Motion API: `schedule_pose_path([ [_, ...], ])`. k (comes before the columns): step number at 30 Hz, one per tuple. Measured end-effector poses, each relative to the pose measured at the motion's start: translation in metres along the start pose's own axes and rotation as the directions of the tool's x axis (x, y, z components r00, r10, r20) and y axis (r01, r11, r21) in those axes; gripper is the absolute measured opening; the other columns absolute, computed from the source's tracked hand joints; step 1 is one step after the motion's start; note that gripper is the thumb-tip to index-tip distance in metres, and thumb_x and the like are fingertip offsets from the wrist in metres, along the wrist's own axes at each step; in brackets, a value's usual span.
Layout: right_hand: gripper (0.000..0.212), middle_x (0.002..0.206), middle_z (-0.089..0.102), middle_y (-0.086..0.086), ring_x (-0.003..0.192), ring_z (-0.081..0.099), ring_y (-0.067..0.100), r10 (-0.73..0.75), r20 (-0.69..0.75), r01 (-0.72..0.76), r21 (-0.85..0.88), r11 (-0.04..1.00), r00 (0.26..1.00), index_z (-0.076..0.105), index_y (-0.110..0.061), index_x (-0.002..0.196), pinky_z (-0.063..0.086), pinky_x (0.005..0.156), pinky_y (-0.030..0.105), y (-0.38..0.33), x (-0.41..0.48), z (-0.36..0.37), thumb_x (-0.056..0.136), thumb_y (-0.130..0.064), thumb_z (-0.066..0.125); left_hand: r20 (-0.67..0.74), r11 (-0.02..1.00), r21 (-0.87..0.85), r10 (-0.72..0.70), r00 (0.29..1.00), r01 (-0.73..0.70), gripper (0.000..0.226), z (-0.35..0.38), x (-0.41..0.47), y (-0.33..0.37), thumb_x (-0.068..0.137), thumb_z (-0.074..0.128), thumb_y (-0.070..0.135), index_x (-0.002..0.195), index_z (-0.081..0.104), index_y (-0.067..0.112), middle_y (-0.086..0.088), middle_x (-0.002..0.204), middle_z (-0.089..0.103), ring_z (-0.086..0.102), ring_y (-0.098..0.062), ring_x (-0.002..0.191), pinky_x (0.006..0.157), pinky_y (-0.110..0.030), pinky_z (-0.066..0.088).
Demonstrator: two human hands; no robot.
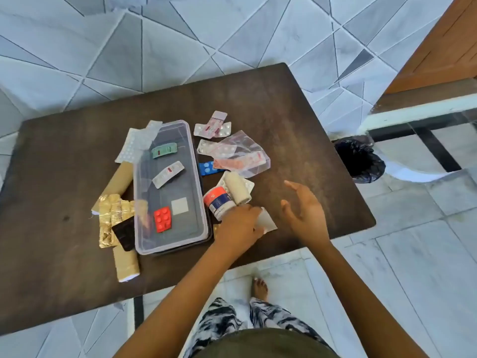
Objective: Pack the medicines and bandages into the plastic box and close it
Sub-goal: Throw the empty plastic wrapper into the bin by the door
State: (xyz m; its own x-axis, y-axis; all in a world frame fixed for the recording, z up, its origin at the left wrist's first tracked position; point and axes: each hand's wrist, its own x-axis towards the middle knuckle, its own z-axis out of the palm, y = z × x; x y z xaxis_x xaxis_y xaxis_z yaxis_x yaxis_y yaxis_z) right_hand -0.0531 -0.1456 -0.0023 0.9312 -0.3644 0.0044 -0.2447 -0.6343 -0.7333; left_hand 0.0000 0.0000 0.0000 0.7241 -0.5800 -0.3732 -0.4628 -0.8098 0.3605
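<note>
An open clear plastic box (198, 202) stands mid-table. Inside lie a green blister strip (164, 150), a white strip (168, 174), a red blister (162, 219) and a white pad (179, 206). My left hand (238, 224) is just right of the box, shut on a whitish packet (268, 223). My right hand (305, 211) hovers open beside it. A beige bandage roll (236, 188) and a labelled roll (216, 201) lie above my left hand. Further back sit loose blister strips and a clear bag (241, 153). Tan rolls (119, 182), gold foil strips (113, 218) and white blister sheets (135, 146) lie left of the box.
The dark table (296, 120) ends close to my body, its near edge under my forearms. A black bin bag (358, 161) stands on the floor off its right edge. A wooden door (444, 45) is at the far right. My bare foot (259, 285) is on the tiles.
</note>
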Motion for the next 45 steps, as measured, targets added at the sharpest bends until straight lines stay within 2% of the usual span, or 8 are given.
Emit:
schedule_pose_path([
  [7, 0.042, 0.135, 0.054, 0.008, 0.123, 0.051, 0.023, 0.055, 0.023, -0.056, 0.041, 0.998, 0.998, 0.050, -0.014, 0.128, 0.035, 0.095, 0.023, 0.024, 0.000, 0.002, 0.087, -0.018, 0.059, -0.023, 0.996, 0.080, -0.039, 0.999, 0.041, 0.049, 0.012, 0.015, 0.012, 0.090, 0.056, 0.029, 0.136, 0.043, 0.020, -0.008, 0.140, 0.044, 0.045, -0.025, 0.127, 0.097, -0.038, 0.047],
  [17, 0.041, 0.136, 0.053, 0.008, 0.123, 0.050, 0.022, 0.031, 0.048, -0.034, 0.080, 0.996, 0.998, 0.050, -0.015, 0.128, 0.036, 0.097, 0.026, 0.015, 0.021, 0.005, 0.088, -0.018, 0.058, 0.019, 0.989, -0.040, -0.144, 0.989, 0.145, 0.022, -0.002, 0.016, 0.017, 0.090, 0.058, 0.026, 0.110, 0.060, 0.017, -0.006, 0.118, 0.057, 0.058, -0.024, 0.107, 0.087, -0.031, 0.048],
  [20, 0.040, 0.136, 0.053, 0.007, 0.123, 0.051, 0.022, 0.001, 0.033, -0.003, 0.056, 0.998, 0.999, 0.052, -0.016, 0.127, 0.035, 0.097, 0.025, 0.014, 0.032, 0.005, 0.087, -0.020, 0.059, -0.095, 0.973, -0.163, -0.183, 0.979, 0.166, 0.016, -0.020, 0.010, 0.012, 0.090, 0.057, 0.025, 0.103, 0.062, 0.017, -0.003, 0.118, 0.057, 0.058, -0.021, 0.107, 0.082, -0.025, 0.044],
  [24, 0.051, 0.145, 0.045, 0.002, 0.130, 0.044, 0.021, -0.074, 0.154, 0.094, -0.125, 0.988, 0.985, 0.043, -0.021, 0.135, 0.037, 0.108, 0.037, 0.008, 0.057, 0.011, 0.087, -0.028, 0.059, -0.343, 0.944, -0.241, -0.300, 0.890, 0.225, 0.017, -0.060, 0.009, -0.004, 0.088, 0.059, 0.027, 0.099, 0.065, 0.015, -0.004, 0.113, 0.060, 0.057, -0.019, 0.103, 0.074, -0.022, 0.037],
  [30, 0.065, 0.152, 0.033, 0.004, 0.136, 0.037, 0.024, -0.144, 0.349, 0.268, -0.341, 0.901, 0.926, 0.029, -0.022, 0.142, 0.036, 0.110, 0.040, -0.011, 0.097, 0.027, 0.086, -0.033, 0.059, -0.433, 0.870, -0.396, -0.459, 0.776, 0.293, 0.014, -0.083, 0.011, -0.027, 0.087, 0.061, 0.022, 0.097, 0.064, 0.013, -0.007, 0.105, 0.067, 0.061, -0.024, 0.100, 0.072, -0.025, 0.037],
  [35, 0.036, 0.135, 0.055, 0.003, 0.118, 0.055, 0.025, -0.195, 0.309, 0.295, -0.320, 0.900, 0.931, 0.054, -0.019, 0.126, 0.048, 0.091, 0.036, -0.021, 0.114, 0.035, 0.090, -0.020, 0.051, -0.433, 0.819, -0.476, -0.536, 0.725, 0.320, 0.021, -0.080, 0.013, -0.031, 0.088, 0.060, 0.025, 0.105, 0.064, 0.013, -0.007, 0.112, 0.068, 0.061, -0.021, 0.102, 0.077, -0.023, 0.040],
  [42, 0.022, 0.102, 0.074, 0.012, 0.092, 0.068, 0.030, -0.150, 0.027, 0.151, -0.042, 0.988, 0.988, 0.069, -0.013, 0.107, 0.054, 0.080, 0.038, -0.040, 0.127, 0.015, 0.089, -0.017, 0.056, -0.503, 0.785, -0.565, -0.571, 0.649, 0.254, 0.015, -0.086, 0.007, -0.047, 0.086, 0.064, 0.024, 0.095, 0.064, 0.013, -0.010, 0.107, 0.069, 0.059, -0.018, 0.093, 0.071, -0.025, 0.041],
  [45, 0.022, 0.103, 0.072, 0.009, 0.079, 0.069, 0.010, -0.176, 0.029, 0.165, 0.235, 0.958, 0.984, 0.069, -0.006, 0.105, 0.056, 0.070, 0.019, -0.054, 0.124, 0.000, 0.089, -0.003, 0.055, -0.470, 0.716, -0.683, -0.579, 0.666, 0.141, 0.008, -0.096, 0.001, -0.045, 0.086, 0.064, 0.024, 0.088, 0.060, 0.017, -0.010, 0.115, 0.065, 0.056, -0.022, 0.108, 0.083, -0.030, 0.045],
])
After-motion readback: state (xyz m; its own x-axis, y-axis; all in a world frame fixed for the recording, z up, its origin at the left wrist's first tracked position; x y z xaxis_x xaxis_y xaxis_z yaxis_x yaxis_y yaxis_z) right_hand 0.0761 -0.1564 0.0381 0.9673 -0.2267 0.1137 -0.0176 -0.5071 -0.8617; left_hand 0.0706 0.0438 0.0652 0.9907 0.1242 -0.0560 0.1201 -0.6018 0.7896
